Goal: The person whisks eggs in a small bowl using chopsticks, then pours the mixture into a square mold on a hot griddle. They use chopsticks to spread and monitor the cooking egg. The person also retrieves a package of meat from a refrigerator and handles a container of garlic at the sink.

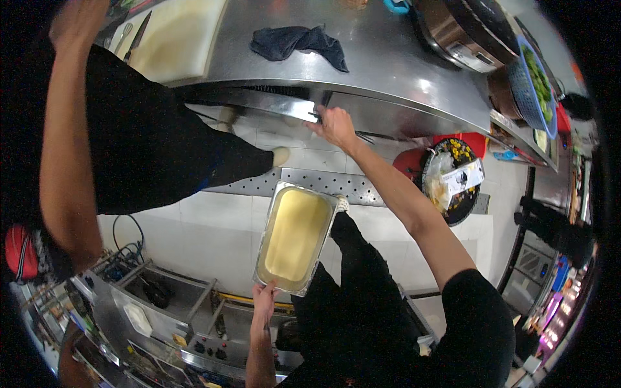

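My left hand (264, 301) grips the near end of a rectangular stainless steel pan (260, 266). Pale yellow contents (297, 233), smooth-surfaced, lie inside it; I cannot tell whether they are liquid or set. The pan is held over the tiled floor, in front of my legs. My right hand (335, 127) reaches forward to the end of a metal door or drawer front (286, 105) below the steel counter (388, 53). Its fingers close around that end, near a small black part. A dark gap with a ribbed strip shows between this front and the counter.
Another person in black (155, 145) stands close at left. A dark cloth (301, 44), a white cutting board (179, 39) with a knife (138, 36), and a large cooker (465, 34) sit on the counter. A waste bin (461, 208) stands at right; a perforated drain cover (320, 180) crosses the floor.
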`<state>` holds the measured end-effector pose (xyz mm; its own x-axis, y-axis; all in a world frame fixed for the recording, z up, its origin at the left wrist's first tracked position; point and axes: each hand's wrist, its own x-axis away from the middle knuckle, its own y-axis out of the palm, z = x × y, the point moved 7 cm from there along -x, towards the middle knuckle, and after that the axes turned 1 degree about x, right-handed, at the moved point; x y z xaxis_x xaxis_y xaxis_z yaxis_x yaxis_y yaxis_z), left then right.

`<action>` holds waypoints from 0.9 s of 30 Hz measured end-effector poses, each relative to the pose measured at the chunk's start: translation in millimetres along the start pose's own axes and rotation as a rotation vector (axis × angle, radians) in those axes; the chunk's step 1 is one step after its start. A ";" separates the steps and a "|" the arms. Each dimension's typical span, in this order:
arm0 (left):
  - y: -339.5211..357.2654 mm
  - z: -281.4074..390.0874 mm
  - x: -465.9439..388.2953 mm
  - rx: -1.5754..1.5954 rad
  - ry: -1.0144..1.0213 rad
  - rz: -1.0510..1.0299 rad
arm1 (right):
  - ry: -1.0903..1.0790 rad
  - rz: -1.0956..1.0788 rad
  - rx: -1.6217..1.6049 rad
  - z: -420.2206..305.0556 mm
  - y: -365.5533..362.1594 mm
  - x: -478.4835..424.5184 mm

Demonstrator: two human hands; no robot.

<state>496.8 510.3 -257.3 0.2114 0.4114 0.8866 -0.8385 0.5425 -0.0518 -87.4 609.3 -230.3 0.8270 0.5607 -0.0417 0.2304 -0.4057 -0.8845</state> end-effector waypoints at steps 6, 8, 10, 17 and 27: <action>76.0 -57.4 -58.1 0.038 0.024 -0.183 | -0.276 -0.261 0.143 -61.5 15.1 63.4; 87.3 -85.0 -91.0 0.060 0.015 -0.199 | -0.320 -0.200 0.235 -87.3 21.2 81.3; 108.1 -98.4 -108.5 0.073 0.015 -0.176 | -0.378 -0.284 0.299 -106.6 22.8 90.4; 167.0 -120.6 -177.2 0.335 0.051 -0.068 | -0.413 -0.518 0.184 -161.5 65.1 133.0; 254.7 -67.4 -326.0 0.268 0.172 -0.062 | 0.001 -0.690 -0.258 -100.3 22.8 145.4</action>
<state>248.2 563.8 -590.6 0.3288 0.5141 0.7922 -0.9191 0.3672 0.1431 89.5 609.1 -209.9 0.4509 0.7493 0.4850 0.8115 -0.1179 -0.5724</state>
